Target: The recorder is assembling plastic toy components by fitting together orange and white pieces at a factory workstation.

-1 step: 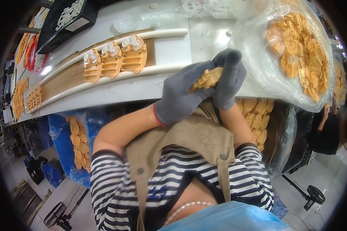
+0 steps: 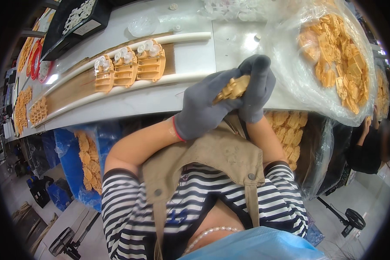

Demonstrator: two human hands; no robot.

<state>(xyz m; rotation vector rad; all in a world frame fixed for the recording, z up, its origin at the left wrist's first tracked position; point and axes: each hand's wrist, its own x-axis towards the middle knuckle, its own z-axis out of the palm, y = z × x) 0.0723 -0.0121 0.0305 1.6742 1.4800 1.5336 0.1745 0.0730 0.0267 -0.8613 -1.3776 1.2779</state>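
Note:
Both my hands wear grey gloves and meet above the near edge of the table. My left hand [image 2: 203,102] is closed round a tan plastic part [image 2: 234,88]. From the other side my right hand [image 2: 258,89] wraps the same part, its fingers bent against it. The gloves hide much of the part, so its full shape does not show. To the left, three tan plastic housings [image 2: 125,73] stand in a row on a brown strip, each with clear and white round pieces at its far end.
White rails [image 2: 177,38] border the brown strip. A clear bag [image 2: 286,52] on the right holds a heap of tan parts [image 2: 342,65]. A black bin [image 2: 80,32] with small white pieces stands far left. Below the table are blue-lined containers [image 2: 69,151] and a stack of tan parts [image 2: 288,134].

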